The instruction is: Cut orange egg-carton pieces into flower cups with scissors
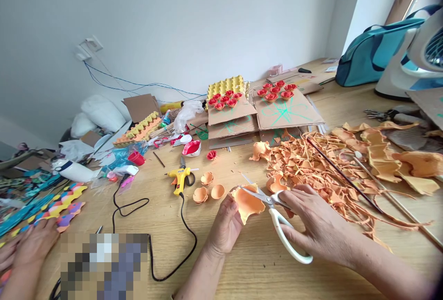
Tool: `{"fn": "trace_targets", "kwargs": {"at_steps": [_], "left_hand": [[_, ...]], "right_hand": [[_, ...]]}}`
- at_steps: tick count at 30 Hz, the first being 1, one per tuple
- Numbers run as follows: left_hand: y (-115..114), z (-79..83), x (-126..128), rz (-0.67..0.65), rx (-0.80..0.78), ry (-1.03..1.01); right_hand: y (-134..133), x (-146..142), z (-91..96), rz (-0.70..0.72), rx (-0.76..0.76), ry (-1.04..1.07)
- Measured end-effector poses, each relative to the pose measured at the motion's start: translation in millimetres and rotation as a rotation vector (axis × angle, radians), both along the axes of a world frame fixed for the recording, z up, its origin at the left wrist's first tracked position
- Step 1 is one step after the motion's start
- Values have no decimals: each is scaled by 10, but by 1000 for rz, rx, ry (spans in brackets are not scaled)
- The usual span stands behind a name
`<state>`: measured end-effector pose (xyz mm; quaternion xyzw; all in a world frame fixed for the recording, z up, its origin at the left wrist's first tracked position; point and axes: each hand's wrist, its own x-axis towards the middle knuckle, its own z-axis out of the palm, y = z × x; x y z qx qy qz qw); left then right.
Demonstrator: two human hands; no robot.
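Observation:
My left hand [226, 226] grips the edge of an orange egg carton piece [248, 202], cup-shaped with a ragged rim. White-handled scissors [276, 214] are in my right hand [318, 221], thumb and fingers at the handle loops. Their blades [252, 193] lie across the piece's upper edge; whether they bite into it I cannot tell. Left of my left hand sit trimmed orange cups [218, 191], one of them a small stack [200, 195]. Just beyond my right hand lies another orange scrap [276, 183].
A heap of orange cuttings [294, 164] spreads on the right, with long sticks [342, 175] across it. A yellow glue gun [179, 179] with a black cord lies left. Red paper flowers [277, 90] stand on cardboard [285, 111] behind. Another person's hands [38, 240] rest on a painted carton [65, 210].

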<state>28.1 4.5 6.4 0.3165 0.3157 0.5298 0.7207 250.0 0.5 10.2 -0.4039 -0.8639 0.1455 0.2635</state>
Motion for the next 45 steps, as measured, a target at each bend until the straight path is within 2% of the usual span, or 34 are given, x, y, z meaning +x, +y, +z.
{"fn": "trace_targets", "kwargs": {"at_steps": [9, 16, 24, 33, 39, 45], "left_hand": [[10, -95, -40, 31, -50, -23], [2, -33, -36, 68, -30, 10], [12, -101, -65, -28, 73, 76], [-8, 40, -1, 9, 11, 0], [-11, 31, -2, 36, 5, -4], [-9, 73, 13, 4, 22, -5]], "right_hand": [[-23, -12, -1, 4, 46, 16], [-7, -10, 7, -1, 21, 13], [6, -17, 50, -31, 37, 27], [-22, -16, 31, 9, -3, 3], [-21, -7, -1, 22, 3, 7], [-4, -11, 10, 15, -26, -6]]}}
